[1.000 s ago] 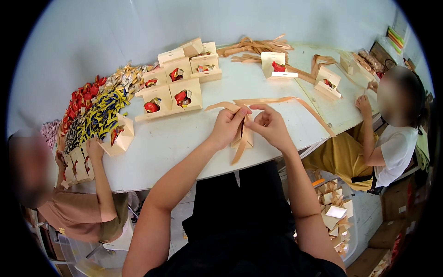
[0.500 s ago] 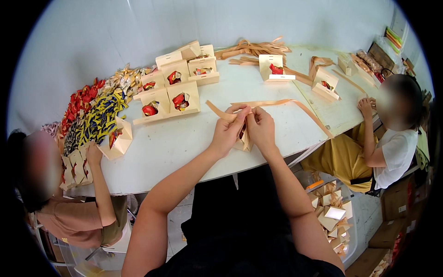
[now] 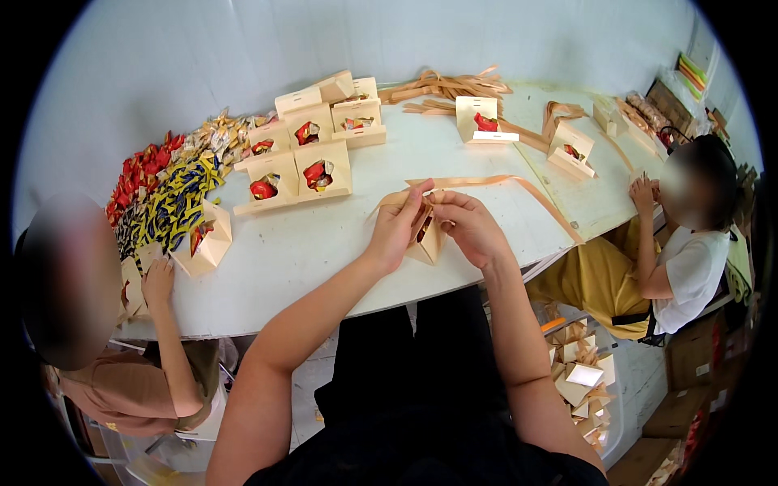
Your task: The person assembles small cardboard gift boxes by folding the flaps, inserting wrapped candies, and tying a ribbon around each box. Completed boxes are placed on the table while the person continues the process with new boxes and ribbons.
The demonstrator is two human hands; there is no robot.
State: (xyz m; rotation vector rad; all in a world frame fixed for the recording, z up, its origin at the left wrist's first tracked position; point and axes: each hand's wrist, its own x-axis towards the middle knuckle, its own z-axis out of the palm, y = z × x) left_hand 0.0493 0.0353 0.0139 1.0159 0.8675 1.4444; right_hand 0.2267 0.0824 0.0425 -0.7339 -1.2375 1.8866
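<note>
Near the table's front edge, a small cream cardboard candy box (image 3: 425, 247) stands between my hands, with dark and reddish wrappers showing in its opening. My left hand (image 3: 395, 227) closes round the box's top, its fingers partly hidden behind it. At the same spot my right hand (image 3: 472, 224) pinches a peach ribbon, most of which the fingers cover. Another peach ribbon (image 3: 519, 183) lies on the table just beyond my hands and runs off to the right.
Open boxes of candy (image 3: 324, 174) stand at the back left, beside heaps of wrapped candies (image 3: 182, 190). Cut ribbons (image 3: 446, 83) lie at the back. Co-workers sit left and right. Below on the right, a clear bin (image 3: 620, 405) holds finished-looking boxes.
My right hand has shifted slightly right, opening a gap from the left. The ribbon end sticking out by my left hand has mostly gone from sight. The co-worker at left leans farther in.
</note>
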